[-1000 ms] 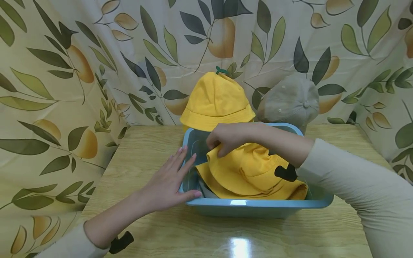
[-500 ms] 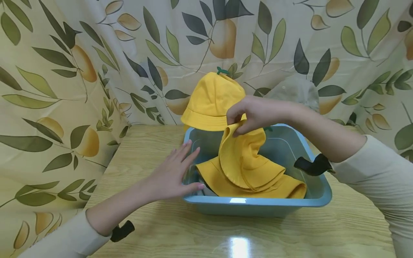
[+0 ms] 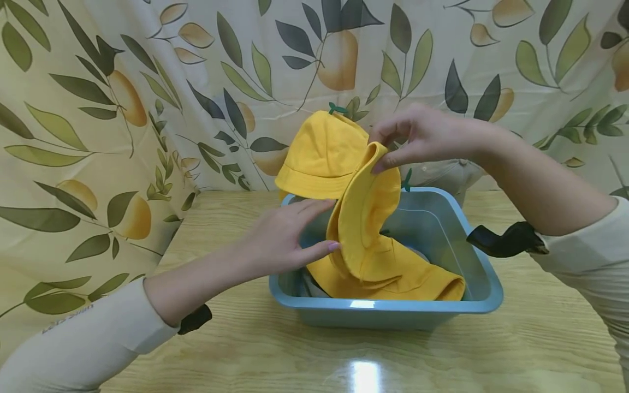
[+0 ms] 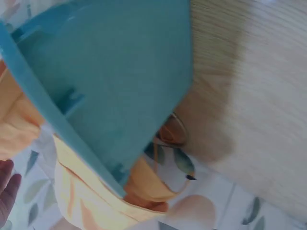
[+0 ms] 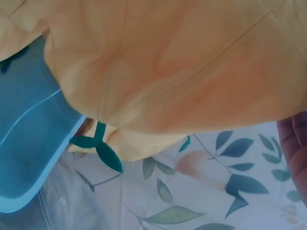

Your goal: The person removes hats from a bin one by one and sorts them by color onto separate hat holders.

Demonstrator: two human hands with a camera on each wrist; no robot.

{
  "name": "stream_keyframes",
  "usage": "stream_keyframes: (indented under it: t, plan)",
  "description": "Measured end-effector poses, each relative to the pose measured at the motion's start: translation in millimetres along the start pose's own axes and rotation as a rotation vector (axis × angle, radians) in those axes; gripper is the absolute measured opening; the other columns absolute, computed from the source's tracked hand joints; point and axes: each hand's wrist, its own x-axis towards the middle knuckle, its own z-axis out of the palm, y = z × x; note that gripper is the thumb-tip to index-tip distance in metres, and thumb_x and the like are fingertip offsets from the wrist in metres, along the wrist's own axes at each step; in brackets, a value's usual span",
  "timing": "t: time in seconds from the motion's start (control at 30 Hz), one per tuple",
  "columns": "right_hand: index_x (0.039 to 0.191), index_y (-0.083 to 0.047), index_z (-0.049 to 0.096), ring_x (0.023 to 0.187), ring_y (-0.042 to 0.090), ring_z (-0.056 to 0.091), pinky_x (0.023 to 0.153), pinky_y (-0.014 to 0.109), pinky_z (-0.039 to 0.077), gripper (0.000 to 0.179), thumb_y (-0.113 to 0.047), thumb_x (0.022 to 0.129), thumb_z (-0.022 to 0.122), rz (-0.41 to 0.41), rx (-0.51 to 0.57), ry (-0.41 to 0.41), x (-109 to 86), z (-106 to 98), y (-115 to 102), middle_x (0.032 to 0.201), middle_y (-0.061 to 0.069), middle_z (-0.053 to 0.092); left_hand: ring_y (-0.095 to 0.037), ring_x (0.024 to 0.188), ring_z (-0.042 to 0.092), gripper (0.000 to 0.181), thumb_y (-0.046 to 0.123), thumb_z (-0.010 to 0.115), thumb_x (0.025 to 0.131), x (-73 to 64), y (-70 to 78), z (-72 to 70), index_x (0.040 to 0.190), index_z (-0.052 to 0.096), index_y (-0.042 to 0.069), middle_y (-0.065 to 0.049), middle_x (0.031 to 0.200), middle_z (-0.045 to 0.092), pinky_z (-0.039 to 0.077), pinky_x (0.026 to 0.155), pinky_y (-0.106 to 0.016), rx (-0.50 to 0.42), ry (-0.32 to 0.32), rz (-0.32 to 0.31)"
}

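Note:
My right hand (image 3: 422, 134) pinches the brim of a yellow bucket hat (image 3: 366, 218), raised so its upper part stands above the light blue plastic bin (image 3: 388, 308). A green sprout (image 5: 98, 146) tops its crown in the right wrist view. My left hand (image 3: 290, 234) is at the hat's left side, thumb and fingers extended, fingertips right at the brim. Below, another yellow hat (image 3: 427, 281) lies spread in the bin, with grey fabric (image 3: 312, 286) showing at its left. In the left wrist view, fingertips (image 4: 7, 191) of my left hand show at the edge.
Behind the bin stands a yellow bucket hat (image 3: 319, 155) with a green sprout; its cord (image 4: 156, 158) shows in the left wrist view. A grey cap (image 3: 449, 174), partly hidden by my right arm, is at the back right. Leaf-patterned cloth (image 3: 196, 98) hangs behind the wooden table (image 3: 236, 338).
My right hand has moved up and right, lifting the hat's brim out of the bin. My left hand has moved right, from the bin's left rim to the hat.

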Motion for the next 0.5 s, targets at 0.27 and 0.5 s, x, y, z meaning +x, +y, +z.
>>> stream_keyframes:
  t: [0.27, 0.5]
  plan:
    - [0.087, -0.01, 0.068, 0.085, 0.009, 0.062, 0.079, 0.019, 0.05, 0.008, -0.005, 0.082, 0.072, 0.006, 0.044, 0.113, -6.2, -0.9, 4.8, 0.087, 0.001, 0.066, -0.009, 0.072, 0.063, 0.012, 0.01, 0.066, 0.088, 17.9, 9.1, 1.4, 0.097, 0.064, 0.002, -0.003, 0.084, 0.067, 0.051, 0.064, -0.015, -0.261, 0.137, 0.062]
    - [0.09, -0.003, 0.069, 0.086, 0.012, 0.064, 0.082, 0.014, 0.046, 0.019, -0.005, 0.075, 0.079, 0.038, -0.17, 0.43, -5.3, 18.8, 5.8, 0.088, 0.004, 0.07, -0.008, 0.061, 0.058, 0.008, -0.002, 0.063, 0.082, 22.9, 9.5, 4.7, 0.088, 0.068, 0.0, -0.003, 0.07, 0.064, 0.05, 0.056, -0.019, -0.422, 0.245, -0.089]
